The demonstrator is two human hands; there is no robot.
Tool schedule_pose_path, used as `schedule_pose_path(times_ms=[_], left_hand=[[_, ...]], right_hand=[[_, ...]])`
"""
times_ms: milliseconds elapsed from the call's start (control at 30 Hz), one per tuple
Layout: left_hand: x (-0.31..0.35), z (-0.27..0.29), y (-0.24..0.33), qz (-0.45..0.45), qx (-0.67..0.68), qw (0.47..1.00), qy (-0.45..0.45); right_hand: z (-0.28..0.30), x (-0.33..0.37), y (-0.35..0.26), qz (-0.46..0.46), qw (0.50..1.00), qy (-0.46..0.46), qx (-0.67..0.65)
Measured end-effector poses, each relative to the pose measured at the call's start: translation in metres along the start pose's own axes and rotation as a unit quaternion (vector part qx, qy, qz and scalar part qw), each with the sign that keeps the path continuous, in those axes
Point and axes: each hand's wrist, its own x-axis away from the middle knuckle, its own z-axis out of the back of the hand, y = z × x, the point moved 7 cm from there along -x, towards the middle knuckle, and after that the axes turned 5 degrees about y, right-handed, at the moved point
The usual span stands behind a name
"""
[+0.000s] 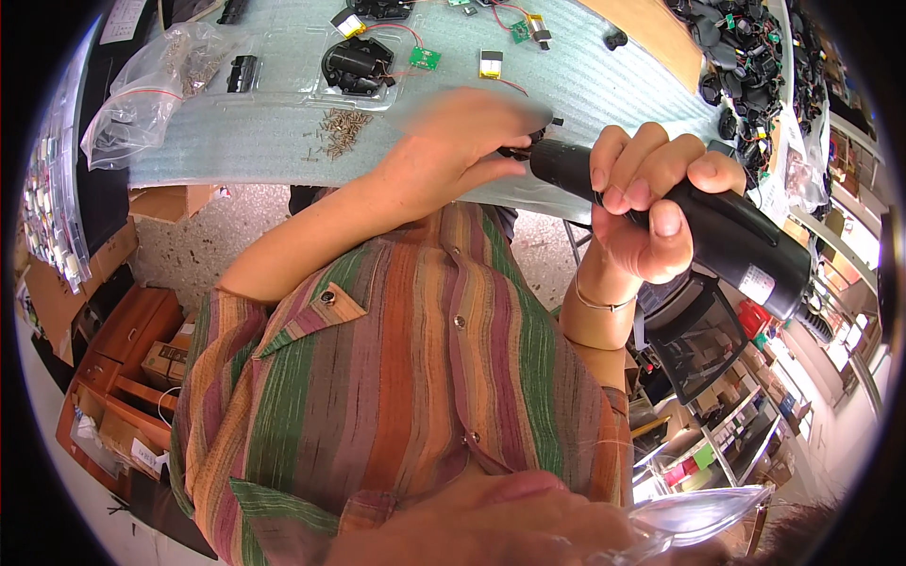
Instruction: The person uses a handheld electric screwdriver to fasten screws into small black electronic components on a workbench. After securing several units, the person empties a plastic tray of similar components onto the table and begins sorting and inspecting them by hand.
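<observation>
My right hand (651,193) is wrapped round a black electric screwdriver (746,241), which slants down from upper left to lower right, its cord end at the right. The tool's narrow end points at my left hand (462,137). There, between thumb and fingers, I pinch a small black plastic part (522,146); motion blur and my fingers hide most of it. Whether the bit touches the part I cannot tell. A heap of small brass-coloured screws (344,132) lies on the table left of my left hand. Beyond it a black round housing (357,66) sits in a clear plastic tray.
A pale foam mat (236,156) covers the table. On it lie a flat battery (491,63), a green circuit board (425,59), a black piece (242,74) and a clear bag (142,99) of screws. Many black parts (746,57) are piled at the far right.
</observation>
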Motion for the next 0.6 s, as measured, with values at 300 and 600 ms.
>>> schedule_pose_path(times_ms=[300,600], left_hand=[[0.005,-0.002,-0.009,0.016,-0.115,0.993,-0.007],[0.006,-0.002,-0.011,0.013,-0.114,0.993,-0.011]], right_hand=[[0.003,0.002,0.011,0.001,0.999,0.031,0.019],[0.002,0.004,0.022,0.004,0.998,0.043,0.045]])
